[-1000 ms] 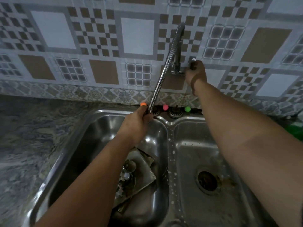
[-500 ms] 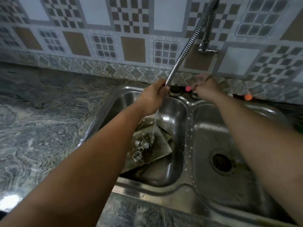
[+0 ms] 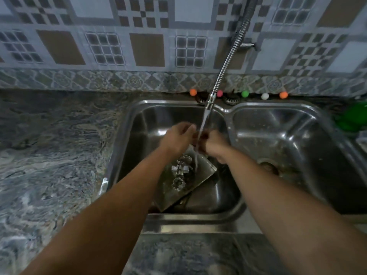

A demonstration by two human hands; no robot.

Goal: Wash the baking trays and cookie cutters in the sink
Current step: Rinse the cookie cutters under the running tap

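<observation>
Both hands, left hand (image 3: 176, 138) and right hand (image 3: 213, 144), are held loosely open and empty under running water (image 3: 200, 133); the cookie cutters (image 3: 179, 173) on the tray (image 3: 204, 169) are best lifted singly.

Wall: patterned tiles (image 3: 147, 49) in grey, white and brown squares, with a floral border strip (image 3: 119, 80) along the bottom.
Surface: swirled grey marble (image 3: 49, 155) left of the basins and along the front edge.
Small balls (image 3: 245, 93): orange, pink, green, white, orange, lined up against the wall.
Green object (image 3: 352, 117): far right, blurred, unidentifiable.
</observation>
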